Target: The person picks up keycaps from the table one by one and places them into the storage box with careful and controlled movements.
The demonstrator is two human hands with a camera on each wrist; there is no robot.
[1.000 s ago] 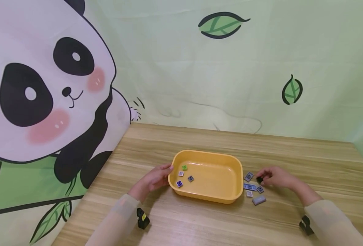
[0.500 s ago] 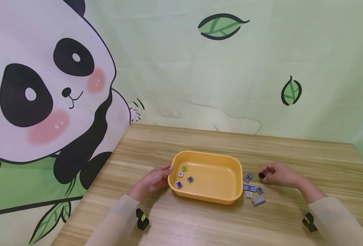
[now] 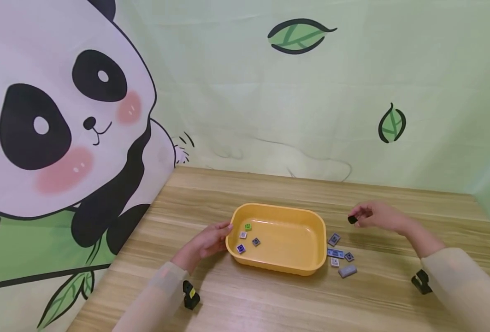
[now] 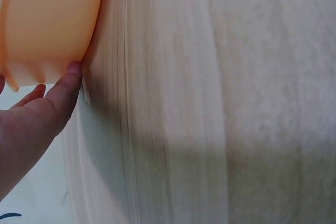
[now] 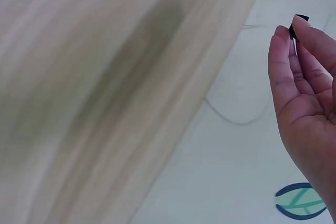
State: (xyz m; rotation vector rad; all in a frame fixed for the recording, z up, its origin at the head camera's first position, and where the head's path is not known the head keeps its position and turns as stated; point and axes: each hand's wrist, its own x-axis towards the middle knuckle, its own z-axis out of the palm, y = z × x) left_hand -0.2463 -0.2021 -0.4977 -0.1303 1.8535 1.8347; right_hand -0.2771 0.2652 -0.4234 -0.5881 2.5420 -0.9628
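Between thumb and fingers my right hand [image 3: 379,216] pinches a small black block [image 3: 352,219], raised beyond the loose pieces; the right wrist view shows the block [image 5: 292,31] at the fingertips. My left hand [image 3: 209,240] holds the left end of a yellow tray [image 3: 286,246], with fingertips at its rim and outer wall. Inside the tray, toward its left, lie a green piece [image 3: 248,227], a white one [image 3: 243,235], a dark blue one [image 3: 240,248] and a grey one [image 3: 256,241].
Right of the tray lie a grey rectangular piece [image 3: 333,239], a light blue strip [image 3: 335,253], a dark grey square [image 3: 349,257], a white square [image 3: 334,262] and a grey bar [image 3: 347,271]. A printed cloth wall [image 3: 245,115] borders the wooden table [image 3: 269,304].
My right hand has moved up and away from the loose pieces with the black block in its fingers. The left hand and tray stay in place.
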